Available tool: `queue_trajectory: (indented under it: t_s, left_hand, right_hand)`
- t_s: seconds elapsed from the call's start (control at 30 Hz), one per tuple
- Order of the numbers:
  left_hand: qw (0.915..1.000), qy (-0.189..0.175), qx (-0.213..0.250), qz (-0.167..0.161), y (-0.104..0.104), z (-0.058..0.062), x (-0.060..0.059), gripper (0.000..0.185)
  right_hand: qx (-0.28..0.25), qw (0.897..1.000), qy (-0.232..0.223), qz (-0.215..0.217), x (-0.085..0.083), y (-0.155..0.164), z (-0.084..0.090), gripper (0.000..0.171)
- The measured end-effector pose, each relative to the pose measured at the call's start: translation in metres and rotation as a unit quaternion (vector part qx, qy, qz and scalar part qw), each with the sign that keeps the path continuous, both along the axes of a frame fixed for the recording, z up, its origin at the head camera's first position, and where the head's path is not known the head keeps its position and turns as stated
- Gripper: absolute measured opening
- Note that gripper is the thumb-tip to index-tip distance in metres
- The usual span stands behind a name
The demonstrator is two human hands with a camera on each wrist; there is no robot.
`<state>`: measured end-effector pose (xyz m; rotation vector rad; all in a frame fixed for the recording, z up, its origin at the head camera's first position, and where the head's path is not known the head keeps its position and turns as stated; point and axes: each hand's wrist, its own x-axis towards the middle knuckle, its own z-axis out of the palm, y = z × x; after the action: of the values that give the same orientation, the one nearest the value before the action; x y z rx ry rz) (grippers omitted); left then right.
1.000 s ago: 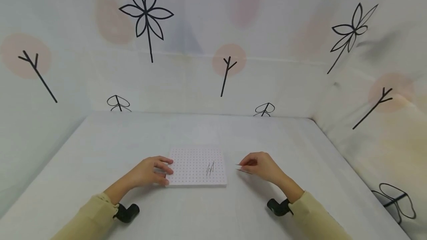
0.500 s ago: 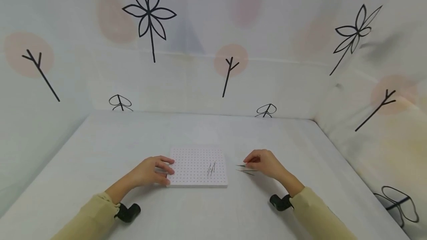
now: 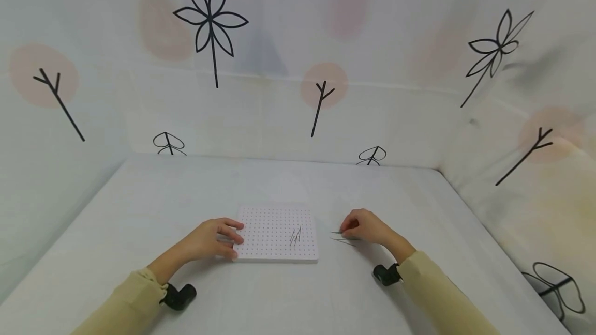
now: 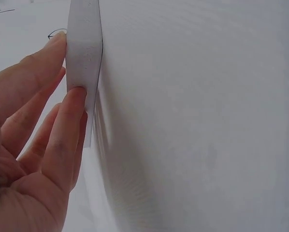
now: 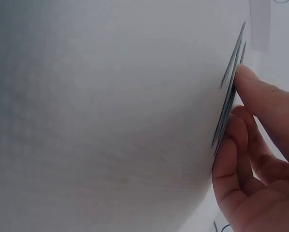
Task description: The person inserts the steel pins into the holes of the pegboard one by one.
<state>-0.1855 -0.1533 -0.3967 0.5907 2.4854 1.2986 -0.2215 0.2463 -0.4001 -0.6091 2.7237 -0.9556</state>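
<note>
A white square board (image 3: 265,231) dotted with small holes lies on the table. My left hand (image 3: 211,239) rests at its left edge with fingers spread; the left wrist view has fingertips against the board's side wall (image 4: 84,53). Several thin grey needles (image 3: 297,235) stand slanted in the right part of the board. To the right of the board, more loose needles (image 3: 345,243) lie under my right hand (image 3: 365,227), whose thumb and curled fingers are right at them. In the right wrist view these needles (image 5: 226,113) look pointed; whether the fingertips pinch one, I cannot tell.
A white cloth covers the table (image 3: 279,299), with printed fabric walls (image 3: 270,112) at the back and both sides. A black wrist camera (image 3: 180,297) sits under the left forearm and another black camera (image 3: 386,275) under the right.
My right hand has shifted slightly right and away from the loose needles' left ends, uncovering more of them, then dipped a little lower over them. The left hand stays on the board's edge.
</note>
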Motion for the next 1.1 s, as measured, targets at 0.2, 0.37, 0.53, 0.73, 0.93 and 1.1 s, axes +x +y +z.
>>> queue_trajectory:
  t_s: [0.2, 0.37, 0.53, 0.73, 0.93, 1.1]
  left_hand:
    - [1.0, 0.004, -0.002, -0.004, -0.002, -0.004, -0.002, 0.024]
    - [1.0, 0.007, -0.004, -0.004, -0.002, -0.007, -0.004, 0.024]
    - [1.0, 0.002, -0.001, 0.0, -0.002, -0.005, -0.003, 0.024]
    - [0.9999, -0.006, 0.01, -0.004, -0.002, -0.005, -0.002, 0.025]
    - [1.0, -0.003, 0.007, 0.001, -0.002, -0.007, -0.003, 0.025]
    - [0.9999, -0.005, 0.009, 0.0, -0.003, -0.007, -0.003, 0.025]
  right_hand:
    - [0.007, 0.999, -0.038, -0.009, -0.001, -0.002, 0.0, 0.003]
    - [0.017, 0.999, -0.048, -0.002, 0.0, -0.004, 0.001, 0.004]
    - [0.023, 0.998, -0.049, 0.012, 0.001, -0.003, 0.0, 0.005]
    - [0.018, 0.999, -0.048, 0.011, 0.001, -0.001, -0.001, 0.006]
    - [-0.006, 0.999, -0.041, 0.002, 0.005, 0.001, 0.001, 0.008]
    - [-0.041, 0.999, -0.016, -0.009, 0.01, 0.0, 0.005, 0.005]
